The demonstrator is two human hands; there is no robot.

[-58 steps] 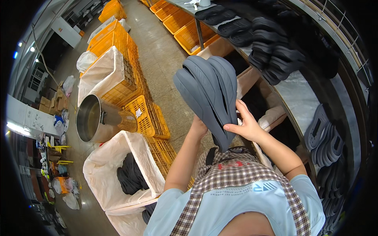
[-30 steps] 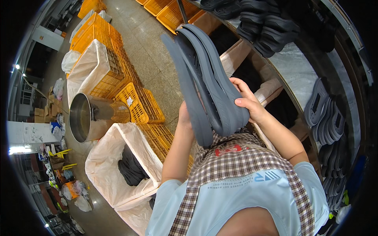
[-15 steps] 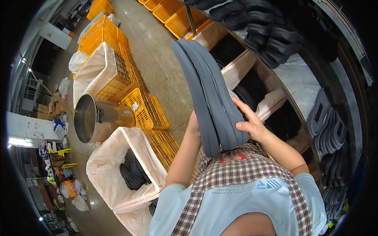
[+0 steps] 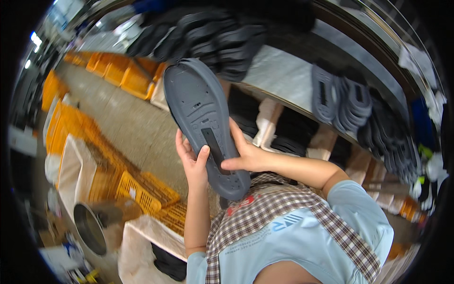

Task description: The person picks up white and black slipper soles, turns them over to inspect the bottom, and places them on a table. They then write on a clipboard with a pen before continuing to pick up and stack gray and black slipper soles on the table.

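Note:
I hold grey shoe soles [image 4: 203, 109] in front of my apron, with the top one's inner face turned up. That face has a dark inset strip [image 4: 213, 144] along its middle and small holes near the heel. Another edge shows beneath the top sole, so more than one seems stacked; how many is hidden. My left hand [image 4: 193, 158] grips the left side, its thumb on the top face by the strip. Closed on the other side, my right hand [image 4: 243, 154] has its thumb across the strip's lower end. The remaining fingers are partly hidden under the soles.
A metal bench [image 4: 279, 71] runs ahead and to the right, bearing black soles [image 4: 213, 40] and grey soles [image 4: 326, 94]. Lined bins of dark pieces [image 4: 293, 125] sit below it. At left are yellow crates [image 4: 137, 189], a metal drum [image 4: 101, 227] and a white-lined bin [image 4: 142, 236].
My view has swung right toward the bench. The soles have turned from edge-on to showing the inner face, and both hands have shifted their hold on them.

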